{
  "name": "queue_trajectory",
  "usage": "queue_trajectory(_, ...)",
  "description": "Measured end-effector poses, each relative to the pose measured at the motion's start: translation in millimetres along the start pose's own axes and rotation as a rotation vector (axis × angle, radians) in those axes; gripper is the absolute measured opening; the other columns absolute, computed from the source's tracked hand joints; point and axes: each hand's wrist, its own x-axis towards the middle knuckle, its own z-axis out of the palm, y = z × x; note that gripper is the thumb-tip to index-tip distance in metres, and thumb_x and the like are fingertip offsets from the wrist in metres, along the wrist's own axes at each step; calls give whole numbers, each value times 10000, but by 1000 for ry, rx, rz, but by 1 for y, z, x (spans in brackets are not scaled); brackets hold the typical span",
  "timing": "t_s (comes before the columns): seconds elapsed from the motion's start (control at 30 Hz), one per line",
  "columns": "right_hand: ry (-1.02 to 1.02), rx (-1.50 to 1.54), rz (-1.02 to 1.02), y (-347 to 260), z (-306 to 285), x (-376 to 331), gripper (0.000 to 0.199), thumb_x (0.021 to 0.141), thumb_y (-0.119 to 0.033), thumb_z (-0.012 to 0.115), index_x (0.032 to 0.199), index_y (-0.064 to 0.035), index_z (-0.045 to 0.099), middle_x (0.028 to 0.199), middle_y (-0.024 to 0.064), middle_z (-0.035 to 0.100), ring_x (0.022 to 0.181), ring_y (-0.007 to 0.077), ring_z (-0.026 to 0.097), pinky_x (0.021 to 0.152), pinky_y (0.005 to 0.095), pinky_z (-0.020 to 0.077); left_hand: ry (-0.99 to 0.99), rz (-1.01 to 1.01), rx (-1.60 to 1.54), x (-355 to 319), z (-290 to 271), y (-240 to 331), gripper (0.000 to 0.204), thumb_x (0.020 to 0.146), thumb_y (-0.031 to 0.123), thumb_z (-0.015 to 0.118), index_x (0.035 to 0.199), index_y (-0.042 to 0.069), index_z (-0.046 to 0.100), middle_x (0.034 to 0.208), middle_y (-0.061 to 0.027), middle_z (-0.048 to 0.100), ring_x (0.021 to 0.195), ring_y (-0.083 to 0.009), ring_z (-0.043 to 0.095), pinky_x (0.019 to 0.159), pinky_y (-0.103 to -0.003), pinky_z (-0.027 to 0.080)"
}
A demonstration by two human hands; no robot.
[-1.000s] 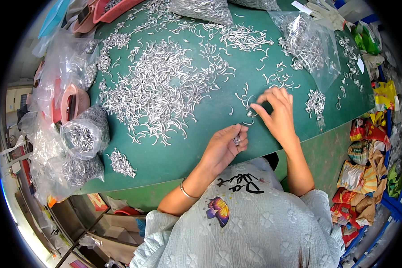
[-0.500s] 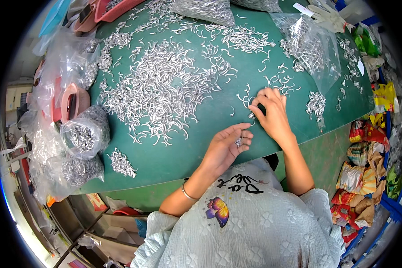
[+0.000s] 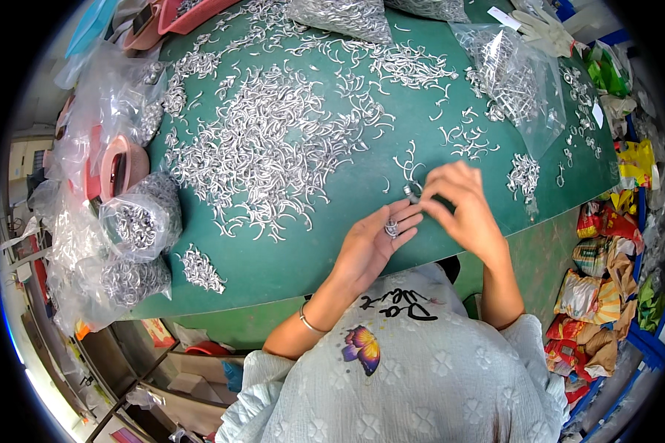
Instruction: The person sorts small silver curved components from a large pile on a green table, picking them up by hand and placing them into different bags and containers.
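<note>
My left hand (image 3: 373, 244) is palm up near the table's front edge, fingers lightly curled. Small silver ring-like pieces (image 3: 392, 227) rest against its fingers. To its right, my right hand (image 3: 462, 210) bends inward, thumb and forefinger pinched around the end of a small silver metal piece (image 3: 409, 192) by the left fingertips. Motion smears its other fingers. Just beyond lie a few loose curved silver strips (image 3: 407, 162). A wide heap of similar curved pieces (image 3: 262, 140) covers the table's left and middle.
Clear bags of metal pieces (image 3: 137, 225) line the left edge beside a pink container (image 3: 125, 166). Another open bag (image 3: 506, 81) lies at the far right. Small piles sit at the front left (image 3: 201, 269) and right (image 3: 523, 177). Colourful packages (image 3: 595, 295) are stacked beyond the table's right side.
My right hand has drawn back slightly toward me and to the right, its fingers now level with the left fingertips. The left hand has shifted only slightly.
</note>
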Motion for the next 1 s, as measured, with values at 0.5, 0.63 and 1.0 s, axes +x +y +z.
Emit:
queue_trajectory(0.5,67,251,145,5,17,23,97,816,-31,674,884,-5,609,835,103,618,732,260,541,685,380,445,-40,39,-58,3,-3,-1,345,1002,160,502,1280,-43,528,1067,-102,647,960,-194,622,873,-314,518)
queue_trajectory(0.63,156,144,93,10,13,21,125,814,-48,686,911,-6,618,841,101,615,780,278,542,712,379,444,-257,27,-141,16,-25,-10,327,1004,174,505,1247,-41,547,986,-70,626,858,-165,583,789,-295,504)
queue_trajectory(1.0,5,196,178,6,10,8,127,794,-99,718,850,-60,610,865,54,615,858,229,542,809,384,394,39,-25,-39,2,19,-2,326,1006,163,498,1257,-43,523,972,-70,590,789,-123,532,716,-255,476)
